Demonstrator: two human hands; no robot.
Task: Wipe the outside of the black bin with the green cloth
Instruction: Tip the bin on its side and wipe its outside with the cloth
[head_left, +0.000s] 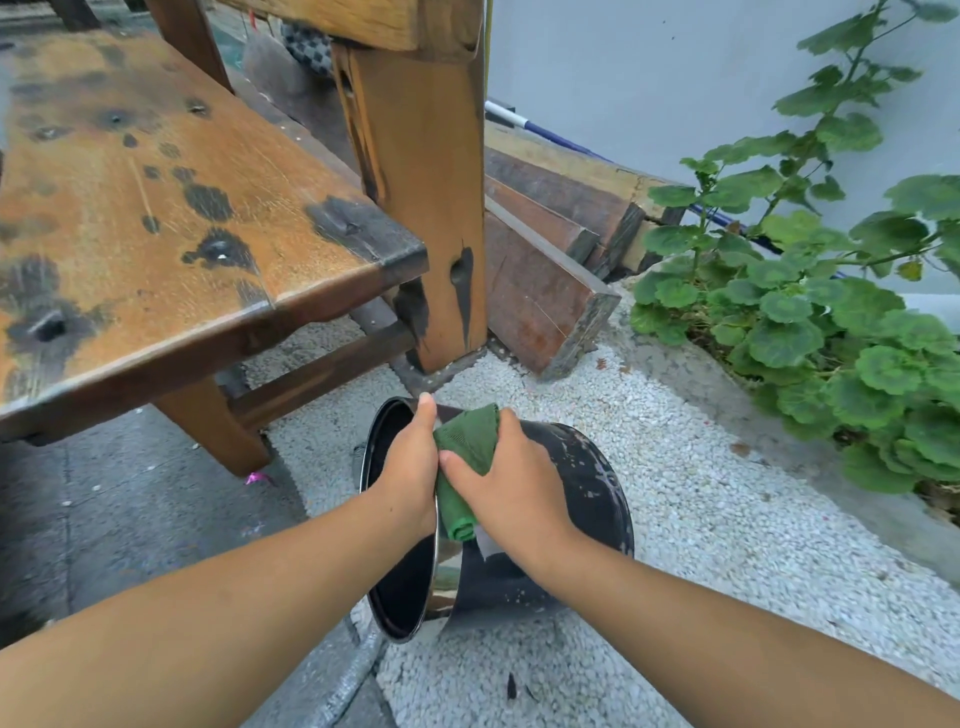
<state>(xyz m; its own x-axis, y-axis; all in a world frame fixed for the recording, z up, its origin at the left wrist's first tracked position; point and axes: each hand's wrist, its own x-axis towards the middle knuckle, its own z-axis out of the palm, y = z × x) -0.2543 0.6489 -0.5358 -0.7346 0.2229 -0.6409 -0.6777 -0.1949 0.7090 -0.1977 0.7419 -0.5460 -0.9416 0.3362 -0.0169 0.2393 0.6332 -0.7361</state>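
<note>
The black bin (592, 483) lies on its side on the pebbled ground, its open mouth with a shiny rim facing left. White specks dot its outer wall. My left hand (410, 462) grips the rim at the top of the mouth. My right hand (511, 483) presses the folded green cloth (467, 441) against the bin's outer wall just behind the rim. Part of the cloth hangs down below my fingers.
A worn wooden bench (156, 208) with dark stains stands to the left, its thick leg (431, 218) just behind the bin. Wooden planks (545, 270) lean against the white wall. A leafy green plant (810, 312) grows at the right. Grey pavement lies at the lower left.
</note>
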